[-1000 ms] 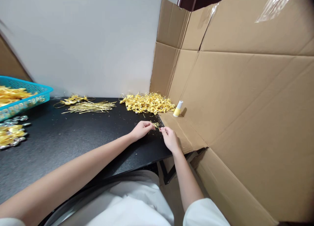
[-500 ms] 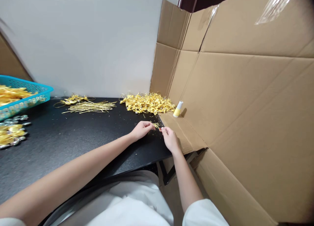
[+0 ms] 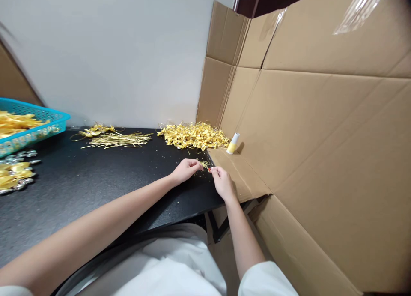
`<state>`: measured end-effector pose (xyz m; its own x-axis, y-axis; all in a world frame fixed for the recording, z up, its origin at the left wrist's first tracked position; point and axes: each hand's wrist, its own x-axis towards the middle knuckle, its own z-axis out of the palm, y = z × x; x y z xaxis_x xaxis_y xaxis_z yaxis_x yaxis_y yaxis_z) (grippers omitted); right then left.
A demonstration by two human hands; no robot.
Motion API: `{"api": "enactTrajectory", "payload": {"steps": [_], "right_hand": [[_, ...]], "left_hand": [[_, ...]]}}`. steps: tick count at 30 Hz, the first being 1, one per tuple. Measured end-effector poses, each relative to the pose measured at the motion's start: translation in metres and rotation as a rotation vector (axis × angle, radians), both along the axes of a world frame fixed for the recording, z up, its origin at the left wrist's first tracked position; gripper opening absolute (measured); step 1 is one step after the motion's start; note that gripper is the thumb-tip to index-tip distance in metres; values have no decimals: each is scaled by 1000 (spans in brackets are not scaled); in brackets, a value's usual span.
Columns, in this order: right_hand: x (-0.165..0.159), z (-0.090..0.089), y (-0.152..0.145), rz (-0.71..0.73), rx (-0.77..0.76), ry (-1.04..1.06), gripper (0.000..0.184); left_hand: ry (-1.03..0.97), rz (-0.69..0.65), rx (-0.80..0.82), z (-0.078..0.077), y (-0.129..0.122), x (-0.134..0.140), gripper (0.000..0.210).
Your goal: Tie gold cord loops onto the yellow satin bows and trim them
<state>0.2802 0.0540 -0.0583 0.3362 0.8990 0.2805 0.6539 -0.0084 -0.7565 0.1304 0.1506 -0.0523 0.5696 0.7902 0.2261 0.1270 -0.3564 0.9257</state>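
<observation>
Both hands are close together above the right end of the black table (image 3: 135,197). My left hand (image 3: 187,170) is closed in a pinch; whatever sits between its fingertips is too small to name. My right hand (image 3: 222,182) is closed on a small red-tipped object (image 3: 209,170), mostly hidden by the fingers. Just past the fingertips lies a little heap of fine yellow thread scraps (image 3: 204,163). Behind the hands is a large pile of yellow ribbon bows (image 3: 195,135) with thin loops.
A white and yellow thread cone (image 3: 233,143) stands on the cardboard (image 3: 250,171) at right. Further left are a bundle of gold strips (image 3: 120,139), a blue basket (image 3: 54,116) of yellow pieces, and yellow ribbon pieces (image 3: 16,174) with silvery parts. Cardboard walls rise on the right.
Almost nothing differs; both hands keep the same place and pinch, and the piles have not moved. The view has shifted very slightly.
</observation>
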Motion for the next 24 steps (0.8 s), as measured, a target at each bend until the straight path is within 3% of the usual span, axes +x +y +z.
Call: {"api": "enactTrajectory", "payload": {"steps": [16, 21, 24], "right_hand": [[1, -3, 1, -7, 15, -49, 36], [0, -6, 1, 16, 76, 54, 26], [-2, -3, -2, -30, 73, 15, 21]], "left_hand": [[2, 3, 3, -1, 1, 0, 24], [-9, 10, -15, -1, 0, 0, 23], [-29, 16, -28, -1, 0, 0, 23]]}}
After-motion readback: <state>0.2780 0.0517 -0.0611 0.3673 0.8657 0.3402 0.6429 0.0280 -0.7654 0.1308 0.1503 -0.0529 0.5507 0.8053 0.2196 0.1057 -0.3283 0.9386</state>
